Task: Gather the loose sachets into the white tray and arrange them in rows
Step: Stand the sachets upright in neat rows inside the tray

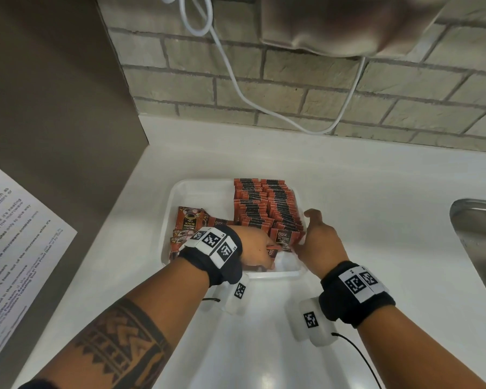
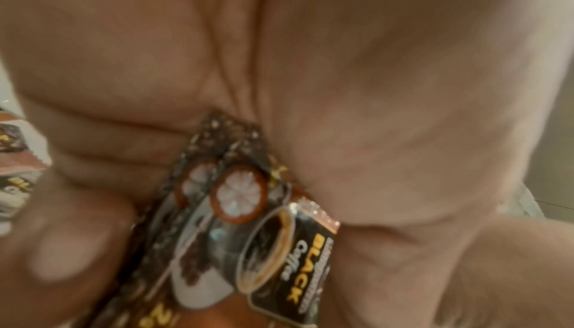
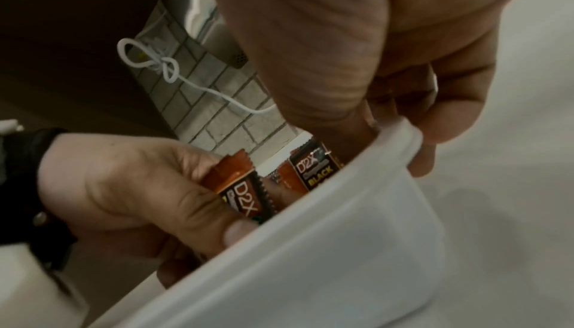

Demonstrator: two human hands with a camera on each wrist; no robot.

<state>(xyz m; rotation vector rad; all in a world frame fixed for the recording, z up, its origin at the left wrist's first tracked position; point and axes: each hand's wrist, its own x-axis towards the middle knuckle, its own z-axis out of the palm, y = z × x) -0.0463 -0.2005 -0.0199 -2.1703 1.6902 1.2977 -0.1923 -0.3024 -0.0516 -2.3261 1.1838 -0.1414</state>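
The left hand pinches a few thin sachets low in the white tray on the desk; the right hand, fingers relaxed, steadies the filed rows. Sachets look light, slick, bendy (foil probably slides), best pinched at crimped ends.

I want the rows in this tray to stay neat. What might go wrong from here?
1. The left hand holds several sachets in one grip; some may slip or splay when set down.
2. The upright rows are packed close beside the right hand; a nudge may topple them.
3. The loose sachets lie flat on the left of the tray, unsorted.
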